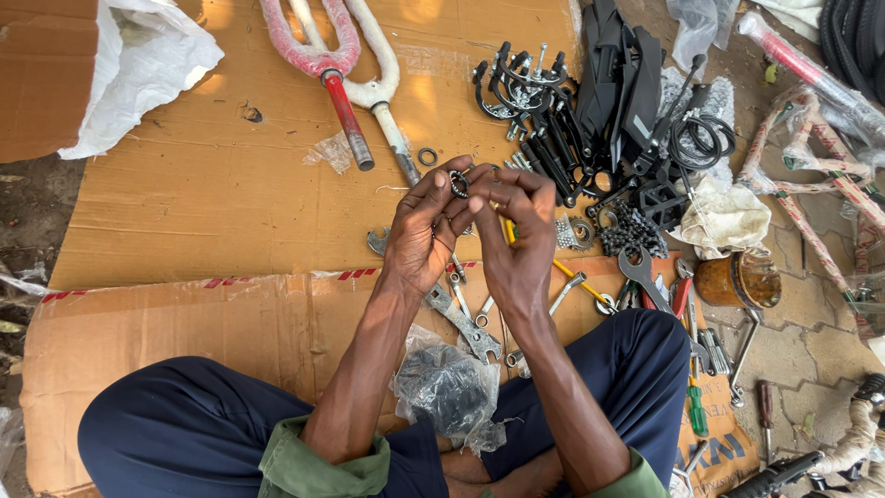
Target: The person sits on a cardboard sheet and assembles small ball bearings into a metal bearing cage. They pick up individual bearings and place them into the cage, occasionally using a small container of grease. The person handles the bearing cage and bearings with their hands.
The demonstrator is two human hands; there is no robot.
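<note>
While I sit on flat brown cardboard [184, 184], my left hand [426, 231] pinches a small round metal ring [458, 184] in closed fingers. My right hand [516, 242] curls its fingers beside it, touching it. A crinkly clear bag [449, 387] of dark parts lies between my knees.

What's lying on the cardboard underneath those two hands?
Under the left hand and right hand: spanners and a yellow-handled tool on cardboard. Their upper ends are hidden.
</note>
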